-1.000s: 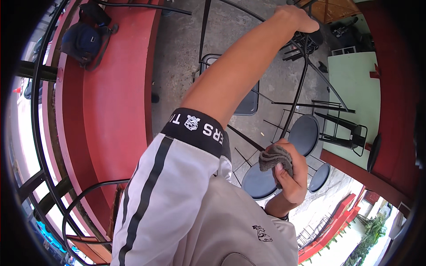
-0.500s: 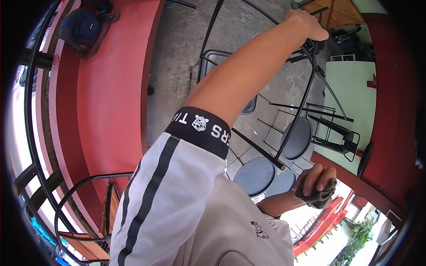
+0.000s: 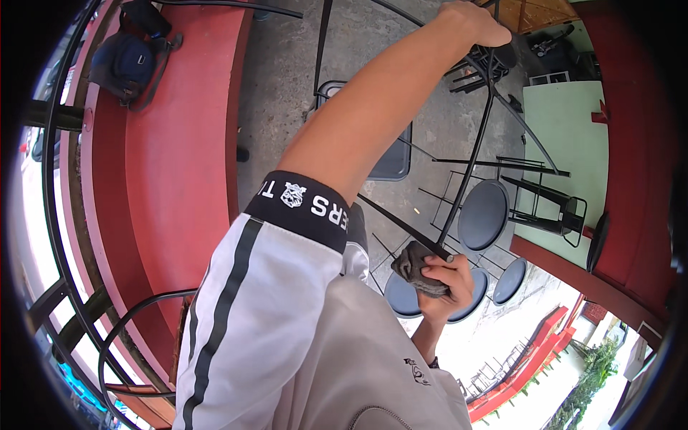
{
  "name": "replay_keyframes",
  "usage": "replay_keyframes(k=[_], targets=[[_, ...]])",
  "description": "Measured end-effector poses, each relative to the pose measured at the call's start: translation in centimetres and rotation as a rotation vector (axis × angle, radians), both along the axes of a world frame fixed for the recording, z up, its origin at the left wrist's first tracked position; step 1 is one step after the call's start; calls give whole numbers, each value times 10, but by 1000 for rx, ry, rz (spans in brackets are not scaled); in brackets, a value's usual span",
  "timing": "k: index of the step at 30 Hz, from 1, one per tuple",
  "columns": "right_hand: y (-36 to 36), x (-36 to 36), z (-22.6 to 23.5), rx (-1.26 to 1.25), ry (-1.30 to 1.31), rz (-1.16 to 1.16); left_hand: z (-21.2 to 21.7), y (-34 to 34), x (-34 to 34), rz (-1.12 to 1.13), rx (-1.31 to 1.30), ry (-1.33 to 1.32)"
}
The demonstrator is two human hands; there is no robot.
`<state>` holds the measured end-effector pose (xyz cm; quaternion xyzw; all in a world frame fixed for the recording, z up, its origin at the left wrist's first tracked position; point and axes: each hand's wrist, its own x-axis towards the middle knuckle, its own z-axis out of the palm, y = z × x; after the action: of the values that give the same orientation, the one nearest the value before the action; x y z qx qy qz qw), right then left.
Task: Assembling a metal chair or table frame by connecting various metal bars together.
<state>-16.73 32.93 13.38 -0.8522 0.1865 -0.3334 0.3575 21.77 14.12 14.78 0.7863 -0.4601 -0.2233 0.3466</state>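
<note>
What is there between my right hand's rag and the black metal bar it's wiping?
Nothing visible. The right hand presses the dark rag straight against the black metal bar. The left hand grips the frame higher up, clear of it.

Grey concrete floor point(image 3: 287, 93), black round stools point(image 3: 484, 213), folding chair point(image 3: 390, 161) standing on it

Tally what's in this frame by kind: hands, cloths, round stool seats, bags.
Hands: 2, the left hand on the black metal frame and the right hand gripping the cloth.
Grey cloth: 1.
Round dark stool seats: 3.
Dark blue bag: 1.
Total: 7.
</note>
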Motion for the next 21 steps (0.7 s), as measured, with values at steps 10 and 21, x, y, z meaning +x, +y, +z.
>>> replay_keyframes(k=[10,21], targets=[[10,39,-7,-228,-368,-210,1,3,-4,18,-30,-109],[-57,62,-20,1331,-292,-275,-7,-4,-2,53,-48,-150]])
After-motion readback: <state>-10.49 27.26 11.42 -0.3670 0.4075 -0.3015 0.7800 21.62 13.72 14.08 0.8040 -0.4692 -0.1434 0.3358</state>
